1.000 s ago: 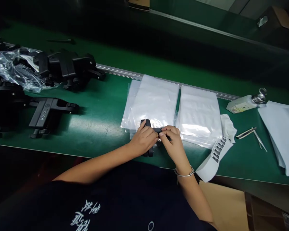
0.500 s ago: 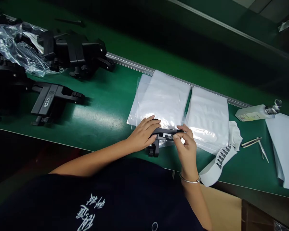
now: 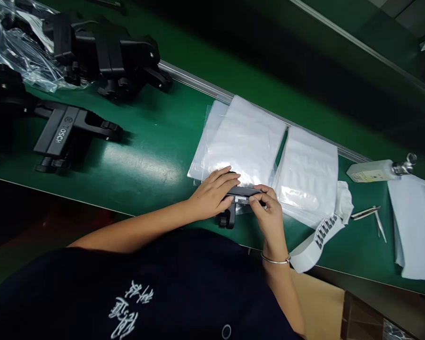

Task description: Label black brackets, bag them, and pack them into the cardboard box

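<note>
My left hand [image 3: 212, 193] is wrapped over the left end of a black plastic bracket [image 3: 248, 191], whose short knobbed leg [image 3: 228, 218] sticks out below my thumb. A small silver-white label [image 3: 241, 199] lies along the side of the bracket facing me. My right hand [image 3: 269, 208] is closed on the bracket's right end, its thumb and forefinger pressed at the right edge of the label. Under and behind the bracket lie clear plastic bags [image 3: 248, 141]. To the right, a curled strip of labels [image 3: 320, 243] hangs over the table's front edge.
Several black brackets, one marked BOSCH [image 3: 62, 130], stand at the left beside crumpled clear plastic [image 3: 24, 52]. At the right are a second stack of bags [image 3: 310, 170], a white bottle [image 3: 371, 171], tweezers [image 3: 366, 212] and white sheets [image 3: 416, 226]. A metal rail [image 3: 198, 85] runs behind.
My right thumb and forefinger have slid slightly left along the bracket, and the label now looks flatter against it. My left hand keeps its hold. The whole view has shifted a little.
</note>
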`<act>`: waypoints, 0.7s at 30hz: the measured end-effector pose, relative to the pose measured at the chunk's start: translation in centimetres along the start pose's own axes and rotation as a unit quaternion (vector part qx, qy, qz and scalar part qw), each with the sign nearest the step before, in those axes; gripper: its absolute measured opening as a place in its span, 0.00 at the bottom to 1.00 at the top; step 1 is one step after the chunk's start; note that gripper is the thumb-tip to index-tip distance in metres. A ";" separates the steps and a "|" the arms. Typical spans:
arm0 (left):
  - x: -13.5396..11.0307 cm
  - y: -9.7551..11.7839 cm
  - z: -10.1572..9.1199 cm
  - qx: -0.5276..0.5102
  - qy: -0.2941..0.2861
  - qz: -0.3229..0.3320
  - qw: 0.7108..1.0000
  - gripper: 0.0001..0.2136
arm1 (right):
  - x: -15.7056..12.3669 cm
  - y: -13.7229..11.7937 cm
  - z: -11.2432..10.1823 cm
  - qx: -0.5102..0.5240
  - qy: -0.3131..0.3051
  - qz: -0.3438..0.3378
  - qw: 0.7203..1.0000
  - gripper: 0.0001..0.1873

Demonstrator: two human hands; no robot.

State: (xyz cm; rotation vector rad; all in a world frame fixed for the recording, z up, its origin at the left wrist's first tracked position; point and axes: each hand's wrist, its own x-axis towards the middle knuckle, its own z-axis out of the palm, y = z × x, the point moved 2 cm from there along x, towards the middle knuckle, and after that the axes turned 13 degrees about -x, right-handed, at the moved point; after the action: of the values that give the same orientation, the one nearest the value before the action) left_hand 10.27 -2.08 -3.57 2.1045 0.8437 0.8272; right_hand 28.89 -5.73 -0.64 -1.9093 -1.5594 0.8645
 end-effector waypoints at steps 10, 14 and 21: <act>0.0 0.1 0.0 0.004 0.001 -0.001 1.000 0.18 | 0.0 0.0 0.0 0.003 -0.002 0.000 1.000 0.09; -0.2 0.4 -0.4 0.019 0.027 0.020 0.999 0.18 | 0.0 0.1 0.1 -0.010 -0.002 -0.004 1.000 0.09; -0.6 1.4 -1.1 0.081 -0.013 0.130 0.988 0.13 | 0.0 0.2 -0.1 -0.022 -0.011 -0.026 0.999 0.10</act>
State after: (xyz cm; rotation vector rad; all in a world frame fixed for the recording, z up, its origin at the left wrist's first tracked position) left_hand 9.48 -2.86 -2.07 2.3996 0.6490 0.8881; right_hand 29.09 -5.77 -0.73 -1.8873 -1.6462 0.8372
